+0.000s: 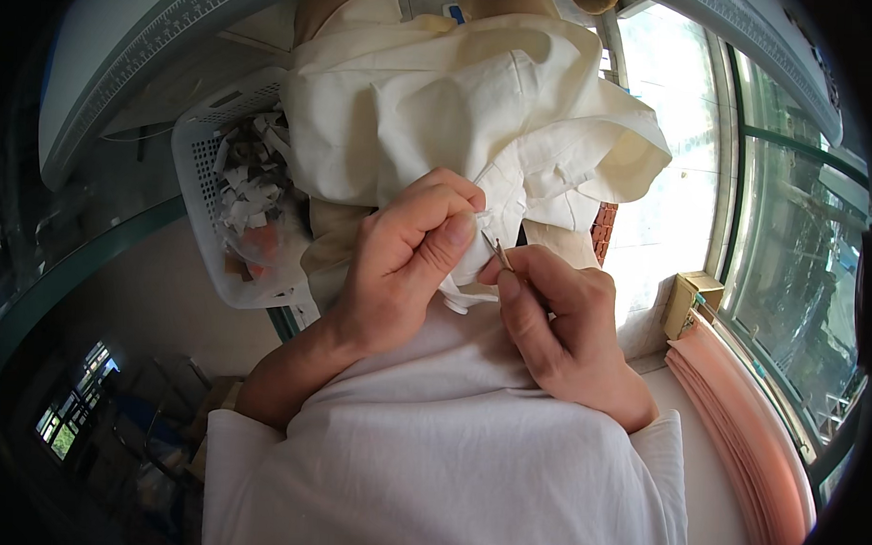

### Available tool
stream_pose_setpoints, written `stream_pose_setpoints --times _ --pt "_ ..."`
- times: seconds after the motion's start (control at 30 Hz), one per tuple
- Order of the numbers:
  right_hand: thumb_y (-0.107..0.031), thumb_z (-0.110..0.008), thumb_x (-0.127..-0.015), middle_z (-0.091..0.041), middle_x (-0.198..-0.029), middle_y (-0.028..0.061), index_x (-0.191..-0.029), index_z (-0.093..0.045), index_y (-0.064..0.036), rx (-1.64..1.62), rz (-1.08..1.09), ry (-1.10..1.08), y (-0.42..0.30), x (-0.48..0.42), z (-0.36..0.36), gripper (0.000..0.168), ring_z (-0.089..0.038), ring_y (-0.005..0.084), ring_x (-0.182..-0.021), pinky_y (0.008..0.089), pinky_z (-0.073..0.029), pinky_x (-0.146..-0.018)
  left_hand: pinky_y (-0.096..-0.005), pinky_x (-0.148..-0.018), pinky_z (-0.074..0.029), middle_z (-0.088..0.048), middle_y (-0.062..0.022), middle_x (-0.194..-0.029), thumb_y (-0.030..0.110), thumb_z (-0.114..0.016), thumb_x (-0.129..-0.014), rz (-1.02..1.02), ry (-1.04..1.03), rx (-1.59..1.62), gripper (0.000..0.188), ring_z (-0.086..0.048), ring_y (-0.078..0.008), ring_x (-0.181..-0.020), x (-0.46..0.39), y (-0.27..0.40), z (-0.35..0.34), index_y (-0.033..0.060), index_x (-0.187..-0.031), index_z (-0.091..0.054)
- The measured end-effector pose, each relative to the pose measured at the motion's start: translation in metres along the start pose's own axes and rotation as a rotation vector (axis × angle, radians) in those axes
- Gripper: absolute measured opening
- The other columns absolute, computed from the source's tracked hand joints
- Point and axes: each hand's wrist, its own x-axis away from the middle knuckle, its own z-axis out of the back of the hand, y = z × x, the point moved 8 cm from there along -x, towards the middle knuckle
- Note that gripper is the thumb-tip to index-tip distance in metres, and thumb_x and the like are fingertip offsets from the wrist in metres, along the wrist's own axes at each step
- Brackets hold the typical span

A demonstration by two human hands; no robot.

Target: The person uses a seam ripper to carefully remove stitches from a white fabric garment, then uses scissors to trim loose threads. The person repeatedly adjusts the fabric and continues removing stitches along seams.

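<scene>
A cream-white cloth garment (pixel 441 121) lies in folds across my lap. My left hand (pixel 422 250) pinches a small piece of its edge between thumb and forefinger. Just to the right, my right hand (pixel 564 313) holds a small pointed metal tool (pixel 496 250), perhaps thread snips or a seam ripper, between thumb and fingers. Its tip points up and left toward the pinched cloth, close to my left thumb. A narrow strip of the cloth (pixel 467 297) hangs below, between both hands.
A white plastic basket (pixel 187 192) with scraps of paper or cloth stands at the left. Curved ruler-marked edges (pixel 163 54) cross both upper corners. At the right are a green-framed glass window (pixel 796 263), a cardboard box (pixel 687 299) and a pink curtain (pixel 747 427).
</scene>
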Motion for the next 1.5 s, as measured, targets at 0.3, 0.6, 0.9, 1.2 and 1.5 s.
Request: stream_pose_setpoints --times 0.3,0.6,0.9,1.2,1.5 --pt "0.002 -0.057 -0.092 -0.06 -0.062 0.0125 -0.098 -0.064 0.004 0.001 0.037 0.002 -0.0041 -0.0008 0.002 0.01 -0.058 0.0229 -0.049 0.033 -0.043 -0.049 -0.0223 -0.067 -0.039 -0.06 -0.0074 -0.103 0.011 -0.052 -0.106 0.003 0.003 0.058 0.02 -0.042 -0.0067 -0.074 0.0002 -0.0021 0.0001 -0.0032 -0.093 -0.057" --pt "0.002 -0.057 -0.092 -0.06 -0.061 0.0121 -0.099 -0.064 0.004 0.017 0.03 -0.016 -0.0041 -0.002 0.0015 0.011 -0.058 0.0227 -0.049 0.0329 -0.044 -0.049 -0.022 -0.065 -0.038 -0.059 -0.0068 -0.102 0.011 -0.052 -0.106 0.052 0.001 0.074 0.021 -0.041 -0.0061 -0.072 -0.0002 -0.001 0.0006 -0.0032 -0.092 -0.057" --pt "0.0 -0.053 -0.095 -0.052 -0.055 0.0028 -0.097 -0.065 0.002 0.012 0.053 0.024 -0.0038 -0.0013 0.002 0.012 -0.048 0.0109 -0.047 0.027 -0.038 -0.047 -0.0226 -0.069 -0.04 -0.059 -0.0078 -0.101 0.012 -0.052 -0.106 0.058 -0.006 0.042 0.022 -0.044 -0.0082 -0.076 -0.0018 0.0028 0.0005 -0.0026 -0.09 -0.056" --pt "0.001 -0.056 -0.091 -0.06 -0.06 0.0116 -0.099 -0.064 0.003 0.021 0.021 -0.021 -0.0037 -0.0022 0.0022 0.011 -0.057 0.0215 -0.048 0.0322 -0.043 -0.049 -0.0227 -0.07 -0.039 -0.059 -0.0081 -0.101 0.012 -0.051 -0.106 0.047 0.0 0.036 0.023 -0.042 -0.0082 -0.076 -0.0015 0.0014 0.0006 -0.0029 -0.089 -0.055" --pt "0.002 -0.057 -0.091 -0.059 -0.06 0.0114 -0.099 -0.065 0.004 0.016 0.016 -0.012 -0.0021 -0.0019 0.0017 0.011 -0.057 0.0215 -0.048 0.0325 -0.043 -0.049 -0.0229 -0.07 -0.04 -0.059 -0.0082 -0.102 0.011 -0.052 -0.106 0.024 -0.003 0.02 0.022 -0.043 -0.0084 -0.076 -0.0014 0.001 0.001 -0.0034 -0.09 -0.055"
